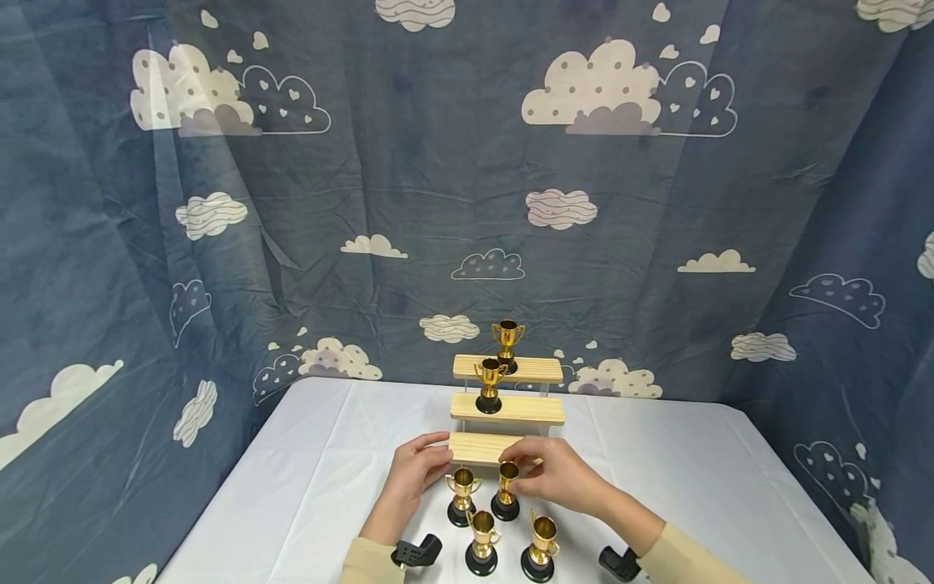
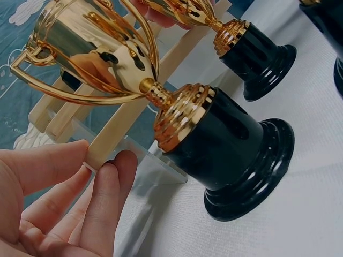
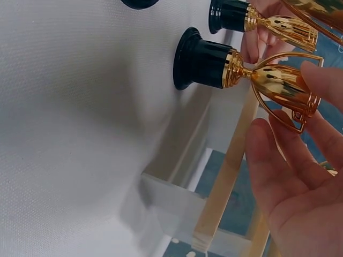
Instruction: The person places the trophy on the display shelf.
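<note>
Before bottom shelf point(image 1: 476, 448), right hand point(image 1: 560, 477) pinches gold trophy point(image 1: 504, 493)

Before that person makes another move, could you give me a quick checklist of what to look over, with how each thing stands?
1. Right hand has a grip on a small trophy: ok, it pinches the cup.
2. Left hand at the bottom step: ok, it pinches the left end.
3. Trophy on the middle step upright: ok.
4. Trophy on the top step upright: ok.
5. Gripped trophy lifted clear of the table: cannot tell.
</note>
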`<state>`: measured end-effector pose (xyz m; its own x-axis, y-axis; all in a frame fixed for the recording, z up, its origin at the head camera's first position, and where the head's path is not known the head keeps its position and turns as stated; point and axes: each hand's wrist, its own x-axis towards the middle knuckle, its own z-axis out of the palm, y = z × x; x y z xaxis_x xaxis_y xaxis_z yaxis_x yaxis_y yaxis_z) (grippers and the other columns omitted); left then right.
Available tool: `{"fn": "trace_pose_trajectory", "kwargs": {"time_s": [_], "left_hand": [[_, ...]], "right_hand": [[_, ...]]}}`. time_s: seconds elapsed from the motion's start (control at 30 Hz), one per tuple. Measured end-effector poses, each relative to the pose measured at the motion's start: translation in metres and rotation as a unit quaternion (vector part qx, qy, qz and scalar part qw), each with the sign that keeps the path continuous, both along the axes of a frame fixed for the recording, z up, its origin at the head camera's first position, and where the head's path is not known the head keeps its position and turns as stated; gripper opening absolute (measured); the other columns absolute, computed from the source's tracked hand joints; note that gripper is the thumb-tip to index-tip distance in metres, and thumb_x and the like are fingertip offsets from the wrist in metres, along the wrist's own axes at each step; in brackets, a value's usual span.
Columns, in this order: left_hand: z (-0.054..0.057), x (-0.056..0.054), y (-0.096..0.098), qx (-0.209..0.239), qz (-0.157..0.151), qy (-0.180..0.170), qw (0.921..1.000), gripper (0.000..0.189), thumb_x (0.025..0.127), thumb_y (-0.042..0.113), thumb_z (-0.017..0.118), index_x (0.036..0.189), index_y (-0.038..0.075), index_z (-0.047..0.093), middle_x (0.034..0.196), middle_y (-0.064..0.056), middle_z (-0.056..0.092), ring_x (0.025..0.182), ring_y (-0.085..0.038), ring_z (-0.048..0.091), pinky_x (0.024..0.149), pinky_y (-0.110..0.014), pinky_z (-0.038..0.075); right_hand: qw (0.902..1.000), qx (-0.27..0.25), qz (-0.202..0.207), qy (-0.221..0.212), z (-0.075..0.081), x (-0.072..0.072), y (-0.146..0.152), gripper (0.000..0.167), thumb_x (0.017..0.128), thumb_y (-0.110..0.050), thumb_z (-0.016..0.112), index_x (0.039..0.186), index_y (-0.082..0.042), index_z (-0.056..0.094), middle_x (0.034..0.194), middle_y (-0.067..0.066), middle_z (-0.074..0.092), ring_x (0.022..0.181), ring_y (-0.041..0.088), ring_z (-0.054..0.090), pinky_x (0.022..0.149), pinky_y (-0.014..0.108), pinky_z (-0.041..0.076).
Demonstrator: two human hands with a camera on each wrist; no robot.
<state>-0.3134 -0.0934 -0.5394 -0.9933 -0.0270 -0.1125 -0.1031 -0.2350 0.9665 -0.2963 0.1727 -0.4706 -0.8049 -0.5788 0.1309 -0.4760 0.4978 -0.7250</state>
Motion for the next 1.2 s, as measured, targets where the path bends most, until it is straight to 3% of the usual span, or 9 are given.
{"fn": "trace_pose_trajectory", "kwargs": {"time_s": [0.47,0.97,1.2], "left_hand": [[0.0011,0.0018,0.0001,-0.001,0.001,-0.002,1.0000,0.049,0.084,0.002,0.076,0.130,-0.003,0.063,0.103,-0.010,0.073,0.092,-0.017,0.071,0.086,-0.034,0.059],[0.0007,0.0007,0.0002,-0.001,0.000,-0.002,1.0000,0.048,0.083,0.002,0.076,0.130,-0.003,0.064,0.101,-0.010,0.074,0.091,-0.016,0.071,0.087,-0.035,0.058],[0.0007,0.0002,0.0004,-0.001,0.000,-0.005,1.0000,0.048,0.083,0.002,0.076,0.130,-0.002,0.064,0.102,-0.009,0.074,0.091,-0.016,0.071,0.086,-0.034,0.059]], "right_hand": [[1.0000,-0.006,0.006,-0.004,0.0006,0.0023,-0.0006,0.032,0.082,-0.015,0.083,0.112,-0.016,0.072,0.104,-0.007,0.067,0.093,0.023,0.066,0.077,0.032,0.060],[1.0000,-0.005,0.004,0.006,0.0016,0.0030,0.0008,0.031,0.081,-0.018,0.084,0.110,-0.018,0.072,0.101,-0.008,0.068,0.093,0.027,0.066,0.076,0.030,0.060],[0.9998,-0.006,0.001,0.018,0.0044,0.0044,0.0031,0.033,0.081,-0.019,0.084,0.111,-0.018,0.072,0.103,-0.009,0.068,0.092,0.019,0.065,0.076,0.031,0.060]]}}
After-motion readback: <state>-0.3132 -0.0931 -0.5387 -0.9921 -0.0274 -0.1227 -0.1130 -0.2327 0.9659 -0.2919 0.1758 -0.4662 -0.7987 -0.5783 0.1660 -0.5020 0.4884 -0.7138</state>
